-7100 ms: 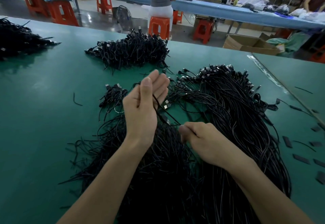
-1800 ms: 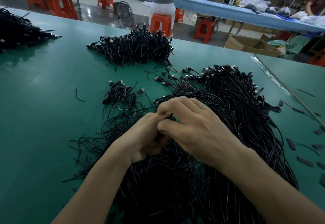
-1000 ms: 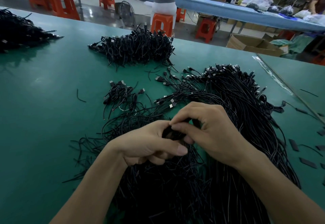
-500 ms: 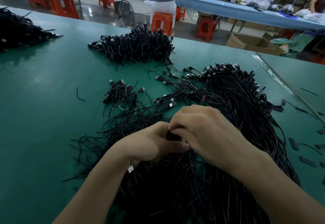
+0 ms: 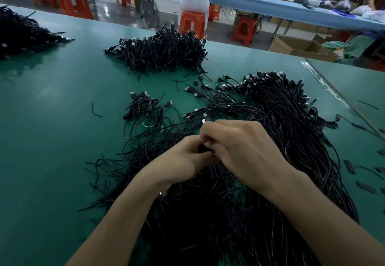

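left hand (image 5: 183, 158) and right hand (image 5: 248, 151) both pinch one black usb cable (image 5: 203, 148); wind its loops snug, lifted clear of the loose cable pile (image 5: 287, 136).

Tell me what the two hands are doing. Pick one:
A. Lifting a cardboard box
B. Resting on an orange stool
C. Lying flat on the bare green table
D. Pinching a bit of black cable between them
D: the left hand and right hand meet with fingers curled round a cable, above the big pile.
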{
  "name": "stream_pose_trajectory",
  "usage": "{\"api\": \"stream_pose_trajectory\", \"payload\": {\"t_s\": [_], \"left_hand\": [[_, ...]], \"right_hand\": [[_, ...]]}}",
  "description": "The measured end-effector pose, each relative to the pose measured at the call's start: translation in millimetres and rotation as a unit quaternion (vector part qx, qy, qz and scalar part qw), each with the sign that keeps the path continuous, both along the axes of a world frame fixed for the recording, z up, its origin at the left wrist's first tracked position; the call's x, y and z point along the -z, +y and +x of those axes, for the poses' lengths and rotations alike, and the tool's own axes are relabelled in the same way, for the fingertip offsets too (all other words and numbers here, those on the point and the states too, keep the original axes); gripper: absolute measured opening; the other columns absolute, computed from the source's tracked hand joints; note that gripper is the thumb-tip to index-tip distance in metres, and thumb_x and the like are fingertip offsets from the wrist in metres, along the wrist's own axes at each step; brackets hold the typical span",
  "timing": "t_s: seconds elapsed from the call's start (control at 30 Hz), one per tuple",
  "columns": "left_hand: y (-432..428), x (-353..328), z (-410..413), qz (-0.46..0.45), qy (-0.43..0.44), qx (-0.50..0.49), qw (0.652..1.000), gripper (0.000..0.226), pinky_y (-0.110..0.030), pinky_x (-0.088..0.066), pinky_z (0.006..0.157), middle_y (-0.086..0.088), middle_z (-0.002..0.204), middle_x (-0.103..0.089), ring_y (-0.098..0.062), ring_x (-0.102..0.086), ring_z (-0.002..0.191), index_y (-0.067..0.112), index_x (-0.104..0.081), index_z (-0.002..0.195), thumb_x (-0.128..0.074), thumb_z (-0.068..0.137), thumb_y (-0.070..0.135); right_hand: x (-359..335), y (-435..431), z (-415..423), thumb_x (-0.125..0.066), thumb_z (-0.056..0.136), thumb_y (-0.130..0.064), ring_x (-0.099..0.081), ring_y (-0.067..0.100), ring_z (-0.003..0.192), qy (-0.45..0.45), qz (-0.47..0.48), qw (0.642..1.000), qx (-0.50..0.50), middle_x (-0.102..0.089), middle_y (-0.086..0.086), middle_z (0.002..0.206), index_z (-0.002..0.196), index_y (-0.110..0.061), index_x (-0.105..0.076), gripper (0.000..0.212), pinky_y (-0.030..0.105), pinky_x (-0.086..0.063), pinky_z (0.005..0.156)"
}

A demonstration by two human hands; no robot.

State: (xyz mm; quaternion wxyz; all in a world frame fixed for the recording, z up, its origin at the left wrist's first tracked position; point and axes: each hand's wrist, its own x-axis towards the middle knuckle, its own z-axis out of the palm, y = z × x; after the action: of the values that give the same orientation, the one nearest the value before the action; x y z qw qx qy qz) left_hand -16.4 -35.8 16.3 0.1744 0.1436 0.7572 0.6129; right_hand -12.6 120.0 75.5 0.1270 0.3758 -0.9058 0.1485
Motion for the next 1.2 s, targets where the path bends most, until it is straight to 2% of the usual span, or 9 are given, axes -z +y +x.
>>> {"api": "stream_pose_trajectory", "payload": {"t_s": [0.07,0.17,0.23,0.4,0.57,0.73,0.9,1.03,1.2], "left_hand": [[-3,-2,0,0.057,-0.093,-0.001,0.994,0.032,-0.021,-0.034,0.047,0.009,0.064,-0.050,-0.006,-0.039,0.054,0.029,-0.066,0.078,-0.049,0.099,0.011],[-3,-2,-2,0.144,-0.189,-0.016,0.971,0.027,-0.021,-0.033,0.048,0.002,0.070,-0.054,-0.009,-0.041,0.055,0.015,-0.061,0.093,-0.036,0.103,0.013],[-3,-2,-3,0.181,-0.196,-0.015,0.964,0.028,-0.021,-0.035,0.046,-0.001,0.072,-0.054,-0.011,-0.042,0.056,0.011,-0.064,0.098,-0.037,0.105,0.013],[-3,-1,-4,0.191,-0.178,-0.010,0.965,0.018,-0.019,-0.039,0.046,-0.002,0.071,-0.056,-0.011,-0.046,0.055,0.008,-0.065,0.102,-0.046,0.103,0.009],[3,1,0,0.119,-0.101,-0.034,0.987,0.028,-0.019,-0.045,0.048,-0.001,0.067,-0.063,-0.009,-0.056,0.053,0.009,-0.061,0.082,-0.045,0.105,0.011],[7,3,2,0.091,-0.048,-0.070,0.992,0.031,-0.022,-0.051,0.053,-0.002,0.067,-0.068,-0.011,-0.062,0.056,0.008,-0.066,0.082,-0.046,0.106,0.009],[8,1,2,0.067,-0.034,-0.078,0.994,0.035,-0.019,-0.046,0.050,0.005,0.062,-0.065,-0.007,-0.056,0.053,0.014,-0.066,0.075,-0.048,0.105,0.012],[9,0,1,0.147,-0.089,-0.080,0.982,0.042,-0.019,-0.040,0.048,0.002,0.065,-0.058,-0.008,-0.047,0.055,0.017,-0.069,0.070,-0.046,0.105,0.008],[12,-7,-3,0.302,-0.181,-0.113,0.929,0.028,-0.024,-0.039,0.052,0.001,0.069,-0.051,-0.011,-0.045,0.060,0.012,-0.061,0.087,-0.039,0.104,0.019]], "right_hand": [[4,5,-1,-0.068,0.086,-0.001,-0.057,0.020,0.060,0.005,-0.022,1.000,0.007,-0.062,-0.004,0.072,0.085,-0.013,-0.062,0.013,0.040,-0.051,0.054],[9,14,-4,-0.069,0.085,0.000,-0.056,0.018,0.062,0.001,-0.054,0.999,0.006,-0.062,-0.005,0.075,0.086,-0.012,-0.064,0.013,0.037,-0.050,0.056],[10,18,-7,-0.069,0.087,-0.002,-0.056,0.017,0.064,-0.005,-0.066,0.998,0.003,-0.062,-0.005,0.076,0.088,-0.012,-0.064,0.011,0.033,-0.049,0.057],[10,23,-8,-0.068,0.087,0.002,-0.056,0.017,0.064,-0.015,-0.060,0.998,0.009,-0.061,-0.002,0.075,0.087,-0.009,-0.063,0.012,-0.001,-0.032,0.074],[11,16,-4,-0.070,0.085,0.002,-0.054,0.023,0.086,0.014,0.017,1.000,-0.004,-0.066,-0.003,0.086,0.096,-0.013,-0.067,0.020,0.032,-0.050,0.074],[10,12,-6,-0.062,0.092,-0.002,-0.054,0.022,0.095,-0.022,0.044,0.999,0.017,-0.062,-0.002,0.101,0.109,-0.017,-0.064,0.022,0.045,-0.053,0.074],[11,16,-9,-0.064,0.088,0.005,-0.058,0.023,0.091,-0.022,0.042,0.999,-0.002,-0.064,0.002,0.097,0.102,-0.012,-0.067,0.023,0.043,-0.053,0.075],[18,15,-11,-0.069,0.082,0.008,-0.056,0.024,0.086,0.059,0.050,0.997,-0.003,-0.066,0.003,0.093,0.098,-0.011,-0.067,0.025,0.037,-0.052,0.077],[33,2,-3,-0.062,0.091,0.002,-0.057,0.013,0.085,0.002,-0.177,0.982,0.073,-0.064,-0.004,0.091,0.098,-0.012,-0.062,0.016,0.024,-0.048,0.075]]}}
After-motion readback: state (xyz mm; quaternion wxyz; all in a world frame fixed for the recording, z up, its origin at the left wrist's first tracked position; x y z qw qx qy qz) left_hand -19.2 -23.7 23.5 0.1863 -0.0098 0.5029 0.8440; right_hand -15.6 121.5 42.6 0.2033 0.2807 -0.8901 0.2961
